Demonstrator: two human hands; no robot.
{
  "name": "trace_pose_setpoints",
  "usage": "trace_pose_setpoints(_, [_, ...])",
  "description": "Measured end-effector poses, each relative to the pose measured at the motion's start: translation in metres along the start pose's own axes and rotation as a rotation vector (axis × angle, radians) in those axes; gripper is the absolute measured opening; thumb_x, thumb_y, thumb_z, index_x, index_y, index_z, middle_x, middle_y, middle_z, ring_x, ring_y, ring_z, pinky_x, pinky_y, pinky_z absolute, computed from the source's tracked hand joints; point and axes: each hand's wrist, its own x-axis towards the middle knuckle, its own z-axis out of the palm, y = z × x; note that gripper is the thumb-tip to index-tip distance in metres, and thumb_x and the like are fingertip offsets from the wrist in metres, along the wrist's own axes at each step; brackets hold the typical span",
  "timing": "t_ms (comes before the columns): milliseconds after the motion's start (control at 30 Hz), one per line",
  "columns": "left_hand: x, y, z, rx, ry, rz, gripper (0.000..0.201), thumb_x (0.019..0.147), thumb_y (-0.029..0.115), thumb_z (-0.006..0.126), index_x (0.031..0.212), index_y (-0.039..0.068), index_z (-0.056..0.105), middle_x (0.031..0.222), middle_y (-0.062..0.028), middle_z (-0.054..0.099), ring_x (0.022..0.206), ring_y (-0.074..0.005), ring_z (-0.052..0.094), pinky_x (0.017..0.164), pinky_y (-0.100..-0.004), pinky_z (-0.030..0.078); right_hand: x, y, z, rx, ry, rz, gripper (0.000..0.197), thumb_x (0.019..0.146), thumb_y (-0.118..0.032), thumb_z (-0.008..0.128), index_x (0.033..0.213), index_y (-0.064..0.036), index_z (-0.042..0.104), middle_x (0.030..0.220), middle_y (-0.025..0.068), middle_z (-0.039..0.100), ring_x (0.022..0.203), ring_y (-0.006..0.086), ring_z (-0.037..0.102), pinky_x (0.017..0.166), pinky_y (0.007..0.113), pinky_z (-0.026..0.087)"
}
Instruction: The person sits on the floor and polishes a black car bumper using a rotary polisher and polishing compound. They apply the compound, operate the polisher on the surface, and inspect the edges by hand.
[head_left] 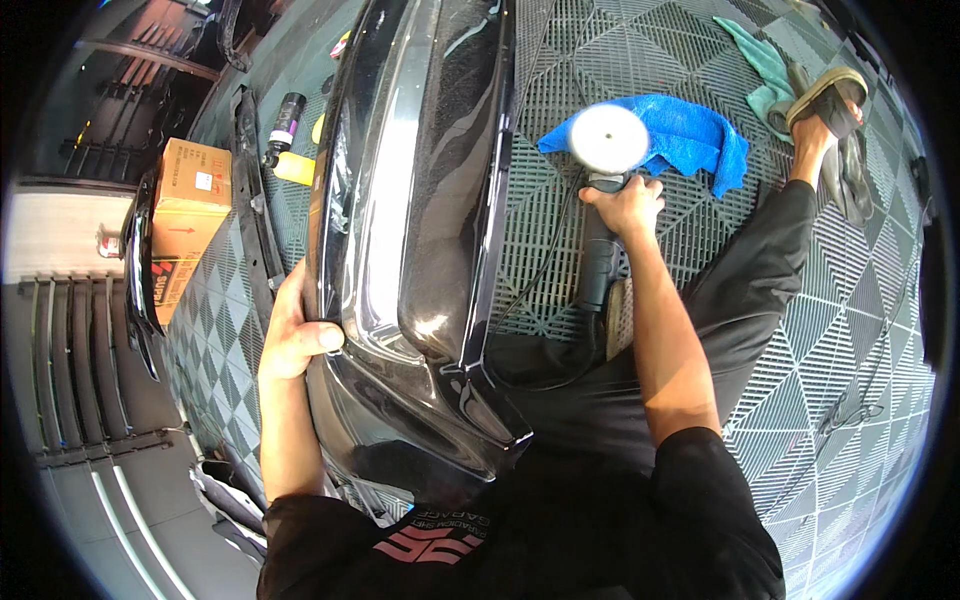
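A long glossy black car bumper [445,270] runs from the far edge toward my lap, with streaks and smears on its surface. My left hand [298,335] grips its left edge, thumb over the top and fingers mostly hidden along the side. To the right of the bumper, my right hand [625,205] is wrapped round a black polisher [600,265] near its head. The polisher's round white pad [608,140] faces up and looks blurred, apart from the bumper. A blue cloth [705,140] lies on the floor just beyond and right of the pad.
Left of the bumper are a dark bottle [287,120], a yellow cloth or pad [294,168], a narrow black trim strip [254,200] and cardboard boxes [195,185]. My sandalled foot [830,105] is far right, beside a green cloth [760,75]. A cord trails from the polisher.
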Motion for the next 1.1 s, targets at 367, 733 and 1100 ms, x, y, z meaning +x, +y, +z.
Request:
trace_pose_setpoints(367, [-0.008, 0.005, 0.000, 0.055, 0.037, 0.012, 0.102, 0.058, 0.042, 0.086, 0.134, -0.010, 0.043, 0.124, -0.0111, 0.058, 0.112, -0.0189, 0.056, 0.100, -0.0301, 0.041, -0.054, 0.013, 0.008, 0.237, 0.309, -0.082, 0.099, 0.071, -0.038, 0.079, 0.147, -0.0016, 0.026, 0.139, 0.0277, 0.036, 0.120, 0.0470, 0.045, 0.099, 0.057, 0.041])
trace_pose_setpoints(733, [-0.010, 0.015, 0.017, -0.113, -0.062, -0.046, 0.104, 0.058, 0.030, 0.087, 0.139, -0.011, 0.038, 0.125, -0.0173, 0.060, 0.113, -0.0238, 0.061, 0.101, -0.0343, 0.046, -0.182, -0.089, -0.124, 2.026, -0.964, -0.218, 0.018, 0.095, -0.010, 0.062, 0.107, 0.0024, 0.066, 0.090, 0.0120, 0.069, 0.077, 0.0186, 0.067, 0.070, 0.032, 0.056])
trace_pose_setpoints(1100, [-0.024, 0.001, 0.011, -0.119, -0.029, -0.026, 0.103, 0.056, 0.035, 0.084, 0.137, -0.011, 0.041, 0.124, -0.0133, 0.059, 0.113, -0.0206, 0.058, 0.102, -0.0305, 0.042, -0.204, -0.084, -0.142, 2.002, -1.004, -0.299, 0.014, 0.093, -0.002, 0.062, 0.105, 0.0048, 0.066, 0.095, 0.0148, 0.070, 0.075, 0.0193, 0.066, 0.069, 0.032, 0.056])
